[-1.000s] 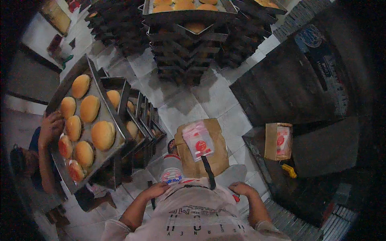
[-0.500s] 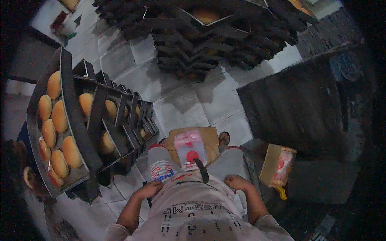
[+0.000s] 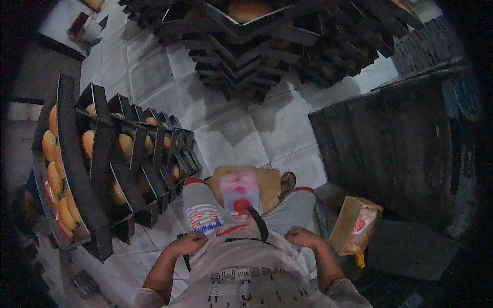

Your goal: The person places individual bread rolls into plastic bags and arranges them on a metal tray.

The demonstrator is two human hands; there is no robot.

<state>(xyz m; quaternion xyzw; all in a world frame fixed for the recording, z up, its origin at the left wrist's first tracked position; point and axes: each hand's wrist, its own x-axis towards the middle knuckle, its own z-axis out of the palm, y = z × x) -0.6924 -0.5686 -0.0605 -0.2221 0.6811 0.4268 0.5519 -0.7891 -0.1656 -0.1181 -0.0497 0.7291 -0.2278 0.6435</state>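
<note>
My left hand [image 3: 191, 243] and my right hand [image 3: 304, 237] are at either side of my pale printed shirt [image 3: 246, 256]. The fingers of both are curled in at its lower edge and look closed on the cloth; the dim picture partly hides the fingertips. A dark strap [image 3: 259, 223] hangs at the shirt's front. Between my spread grey-trousered legs, a stack of clear plastic bags [image 3: 247, 199] with pink and red print lies on a brown cardboard sheet [image 3: 270, 187]. Neither hand touches the bags.
At my left stands a stack of dark trays [image 3: 95, 190] with golden buns [image 3: 67, 213]. More stacked trays [image 3: 241, 61] rise ahead. To my right, an open cardboard box [image 3: 341, 223] holds a printed plastic packet [image 3: 363, 226], near large dark surfaces [image 3: 382, 138]. The floor [image 3: 231, 138] is tiled.
My view has shifted, so the left trays appear steeper and the box lower. My legs have spread wider. Both hands remain at the sides of the shirt.
</note>
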